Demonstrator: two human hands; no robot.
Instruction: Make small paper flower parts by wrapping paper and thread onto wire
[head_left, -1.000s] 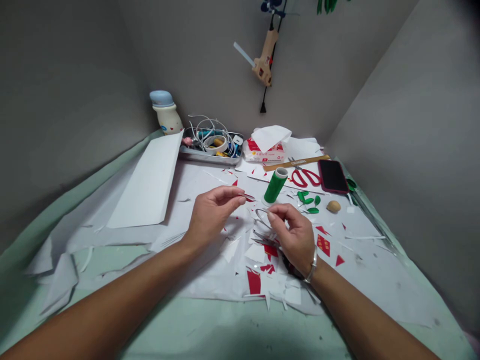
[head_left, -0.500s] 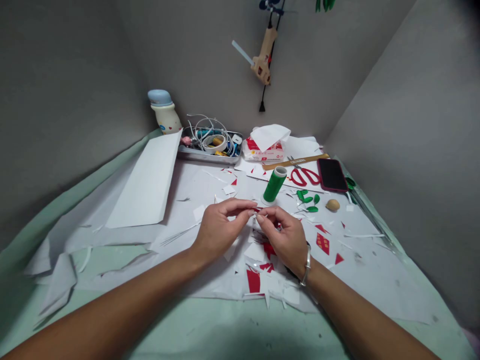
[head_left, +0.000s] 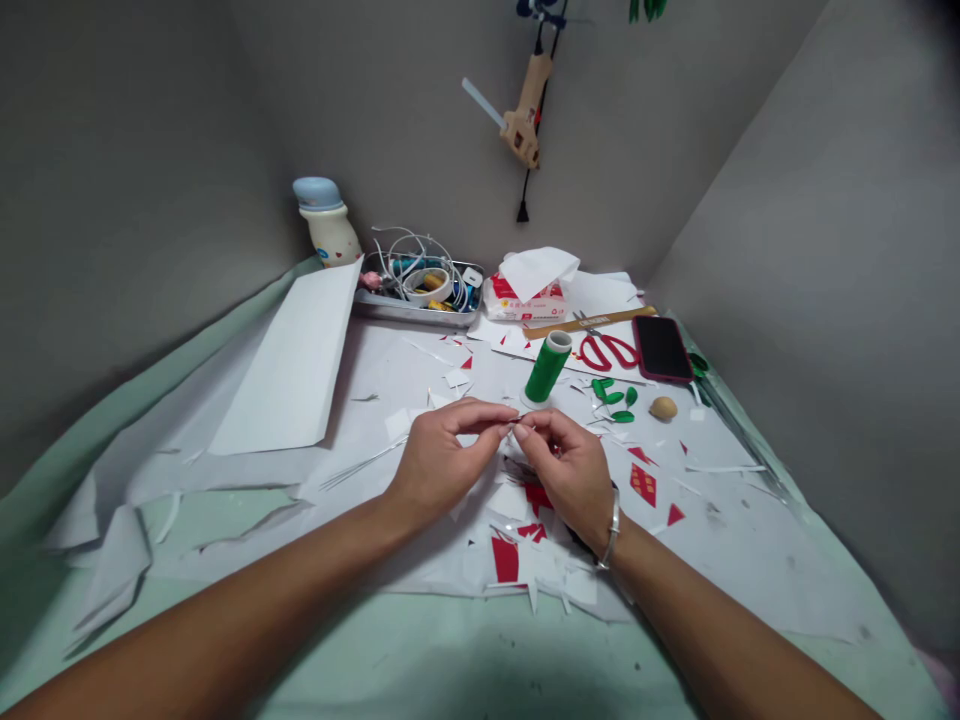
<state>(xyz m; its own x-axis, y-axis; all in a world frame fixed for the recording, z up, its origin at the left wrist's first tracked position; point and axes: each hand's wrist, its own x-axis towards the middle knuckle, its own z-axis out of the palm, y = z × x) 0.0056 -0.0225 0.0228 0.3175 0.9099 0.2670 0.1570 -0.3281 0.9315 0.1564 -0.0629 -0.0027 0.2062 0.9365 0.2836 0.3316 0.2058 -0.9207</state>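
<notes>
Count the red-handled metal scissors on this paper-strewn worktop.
1: the red-handled scissors lie by the wooden ruler, left of the red-cased phone; paper scraps could hide others.

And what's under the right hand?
The right hand is above white paper scraps and red paper cutouts. Whatever lies directly beneath the palm is covered by the hand and cannot be seen.
</notes>
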